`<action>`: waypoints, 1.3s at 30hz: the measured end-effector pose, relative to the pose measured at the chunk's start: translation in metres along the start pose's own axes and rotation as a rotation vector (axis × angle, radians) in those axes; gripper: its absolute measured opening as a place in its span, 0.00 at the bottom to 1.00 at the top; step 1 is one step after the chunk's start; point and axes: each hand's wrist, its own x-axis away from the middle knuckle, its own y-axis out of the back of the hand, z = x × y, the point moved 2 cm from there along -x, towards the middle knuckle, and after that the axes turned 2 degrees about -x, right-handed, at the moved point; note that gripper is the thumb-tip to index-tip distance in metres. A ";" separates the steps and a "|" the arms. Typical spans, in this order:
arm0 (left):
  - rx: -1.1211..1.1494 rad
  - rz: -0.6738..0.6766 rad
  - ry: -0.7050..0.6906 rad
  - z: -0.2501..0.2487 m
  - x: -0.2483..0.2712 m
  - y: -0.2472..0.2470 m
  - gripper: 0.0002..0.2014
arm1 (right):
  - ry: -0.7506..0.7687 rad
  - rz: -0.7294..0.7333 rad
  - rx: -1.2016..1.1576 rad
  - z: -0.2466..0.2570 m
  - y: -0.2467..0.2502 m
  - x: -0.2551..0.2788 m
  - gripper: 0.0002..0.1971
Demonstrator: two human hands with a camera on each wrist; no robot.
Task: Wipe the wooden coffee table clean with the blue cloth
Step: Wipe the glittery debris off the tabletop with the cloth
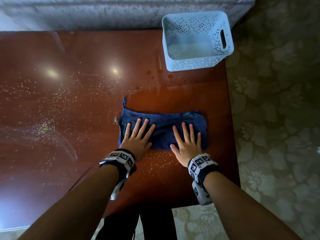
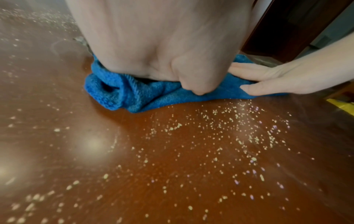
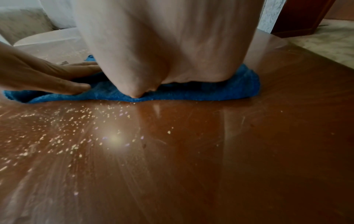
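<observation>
Here the blue cloth (image 1: 162, 129) lies folded into a wide band on the wooden coffee table (image 1: 72, 104), toward its right side and nearer the front edge than the back. Both hands press flat on it, side by side — the left hand (image 1: 137, 137) on the left half, the right hand (image 1: 187, 140) on the right half, fingers straight and spread, thumbs pointing toward each other. Neither hand curls round the fabric. In the left wrist view the cloth's left end bunches into a loose roll. Pale crumbs (image 2: 220, 144) speckle the glossy top in front of the cloth and far off to the left. A wet patch (image 1: 155, 90) shines just behind the cloth — and beyond it a light blue perforated basket (image 1: 223, 37) stands at the back right corner. Patterned carpet (image 1: 277, 101) covers the floor.
</observation>
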 end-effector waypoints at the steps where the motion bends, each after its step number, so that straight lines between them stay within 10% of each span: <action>1: 0.002 -0.002 -0.002 0.000 0.002 -0.001 0.34 | 0.002 0.002 0.000 0.001 -0.001 0.001 0.37; 39: -0.095 0.067 -0.208 0.012 0.136 -0.055 0.50 | -0.092 0.025 -0.131 0.068 -0.105 0.135 0.40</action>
